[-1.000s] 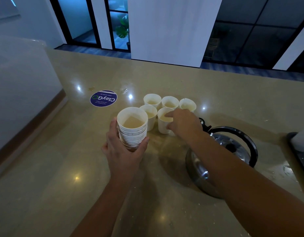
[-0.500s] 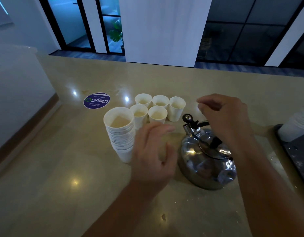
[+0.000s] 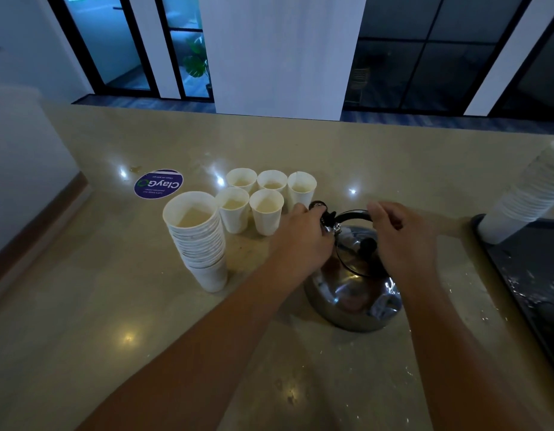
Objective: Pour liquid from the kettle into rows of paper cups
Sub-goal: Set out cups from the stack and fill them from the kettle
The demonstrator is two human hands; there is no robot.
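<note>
1. Looking down from a head-worn camera, a glossy beige counter (image 3: 83,337) fills the view, with two bare forearms reaching in from the bottom edge.
2. Far left, a round purple sticker (image 3: 158,183) lies flat on the counter.
3. Just right of it stands a tall stack of paper cups (image 3: 198,241), with pale liquid showing in the top cup.
4. Behind and right of the stack, five single paper cups (image 3: 266,209) stand upright in two rows, three at the back and two in front, packed close; each holds pale liquid.
5. Next comes the left hand (image 3: 303,241), fingers curled around the spout end of the kettle, near its black cap; how firm the hold is cannot be told.
6. A shiny steel kettle (image 3: 353,293) sits on the counter just right of the cup rows, lid on.
7. The right hand (image 3: 403,237) curls over the black handle (image 3: 352,215) above the lid, gripping it.
8. Far right, a second white cup stack (image 3: 531,194) leans on a dark tray (image 3: 537,293).
</note>
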